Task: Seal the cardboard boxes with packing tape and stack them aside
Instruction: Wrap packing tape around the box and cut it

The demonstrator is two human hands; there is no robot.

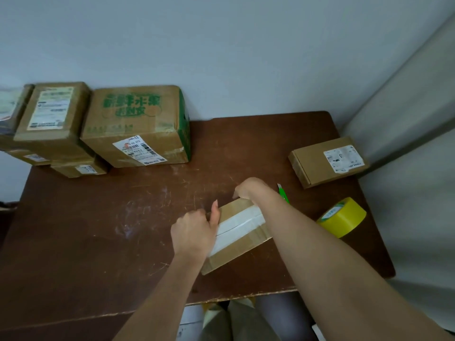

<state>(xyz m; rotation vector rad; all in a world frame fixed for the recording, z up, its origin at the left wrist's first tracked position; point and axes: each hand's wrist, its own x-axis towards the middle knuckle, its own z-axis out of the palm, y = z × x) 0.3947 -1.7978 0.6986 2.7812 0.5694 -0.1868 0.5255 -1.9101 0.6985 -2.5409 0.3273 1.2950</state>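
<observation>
Grip on the small cardboard box [240, 238] at centre frame is shared by both hands. The left hand [194, 232] is curled against the box's left edge, with the thumb extended upward along the upper left corner. The right hand [248, 188] is curled over the far upper end of the box, fingers bent downward; what lies beneath the fingers cannot be determined. The box is set flat and skewed on the brown table [98, 230], with a broad whitish strip [236, 227] running lengthwise along its top.

A green utility knife [283, 193] is noted just right of the right wrist, partly hidden by the forearm. A yellow tape roll [342, 217] rests on the table further right, near the table's right edge. A flat labelled box [327, 162] is placed above the roll, at right of frame.

At upper left, a large box with green printing [138, 126] stands against the wall, beside stacked labelled boxes [51, 124] at the left edge of the frame.
</observation>
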